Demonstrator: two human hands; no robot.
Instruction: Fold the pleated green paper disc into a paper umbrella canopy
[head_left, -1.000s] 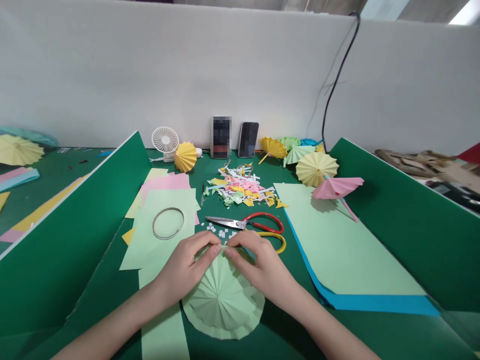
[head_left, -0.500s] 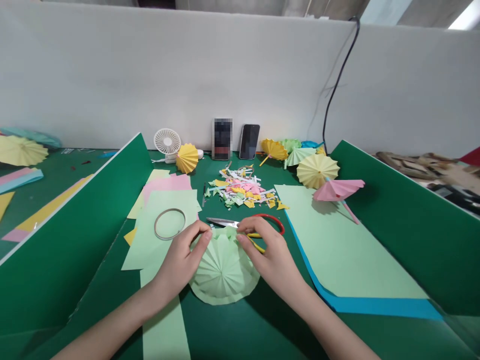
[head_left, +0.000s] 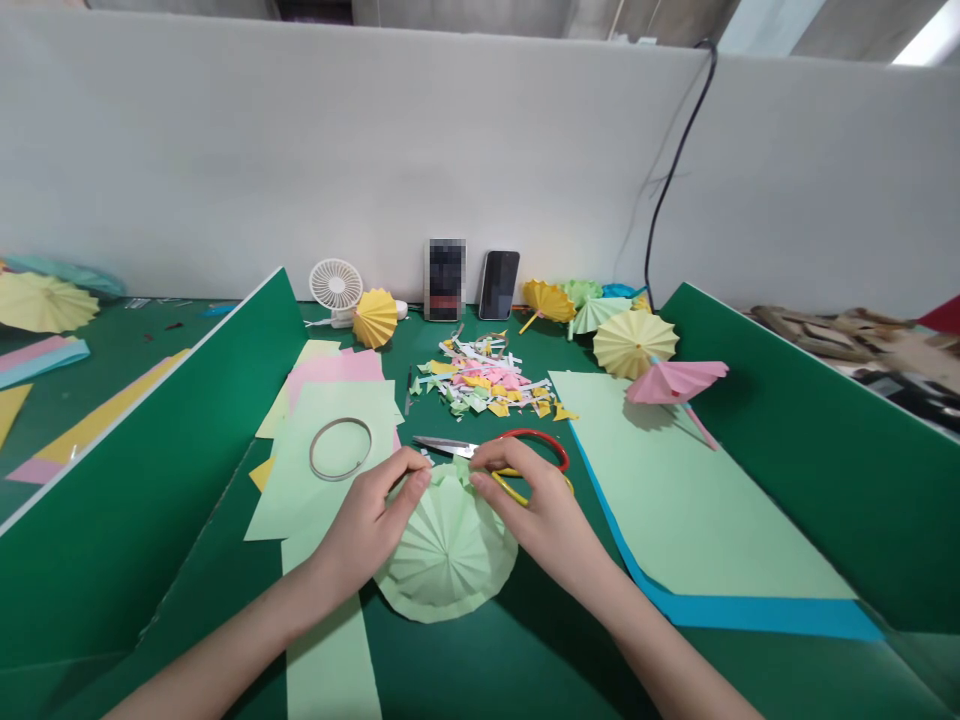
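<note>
A green sheet (head_left: 330, 660) lies on the counter (head_left: 517, 665), partly under the left forearm. Beside it is the disc (head_left: 446, 560), pleated pale-green paper, directly in front of the person. The left hand (head_left: 382, 505) has thumb and forefinger pinched on the disc's far rim, left of the middle; the right hand (head_left: 529, 490) pinches the same rim just to the right, where the paper is folded and crumpled.

Beyond the left hand, a thin ring (head_left: 312, 455) rests on another sheet of green paper. The scissors (head_left: 534, 435) lie just past the disc, blades pointing left, partly hidden by the right hand. To the right, a large pale-green sheet (head_left: 690, 500) covers most of a blue sheet (head_left: 772, 614).

Farther off sits a heap of scraps (head_left: 487, 378), pink, white, yellow and green. On its right, a pink parasol (head_left: 675, 381) tilts near a pale-yellow parasol (head_left: 634, 338). A fan (head_left: 336, 284), a tablet (head_left: 446, 282) and a phone (head_left: 499, 285) stand by the wall (head_left: 465, 140).
</note>
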